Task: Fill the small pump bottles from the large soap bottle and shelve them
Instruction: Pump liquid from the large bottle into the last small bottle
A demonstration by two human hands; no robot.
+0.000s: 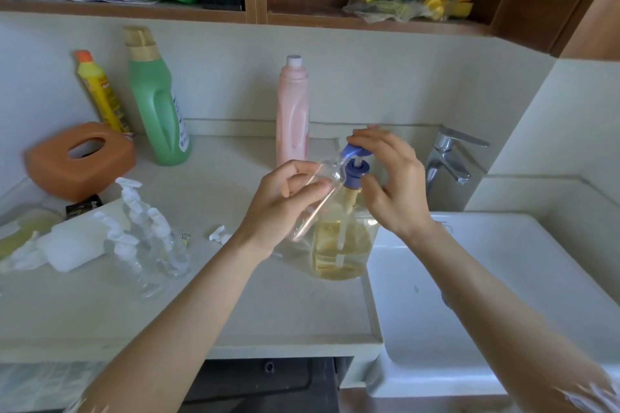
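Currently filling. Landmark: large soap bottle (pixel 340 241), which stands on the counter (pixel 235 312) at the edge nearest the sink (pixel 469 278), presumably so drips fall in the basin. To its left, a cluster of clear small pump bottles (pixel 147 238) with white pumps waits, apparently unfilled. Above its left shoulder, left hand (pixel 285 201) holds one clear small bottle (pixel 318 191) tilted, mouth up under the blue pump head (pixel 355 152) spout to catch soap; its grip is curled round the body. On top, right hand (pixel 389 178) has fingers curved over the pump, poised to press. Loose white pump (pixel 219 234) lies just left, likely this bottle's.
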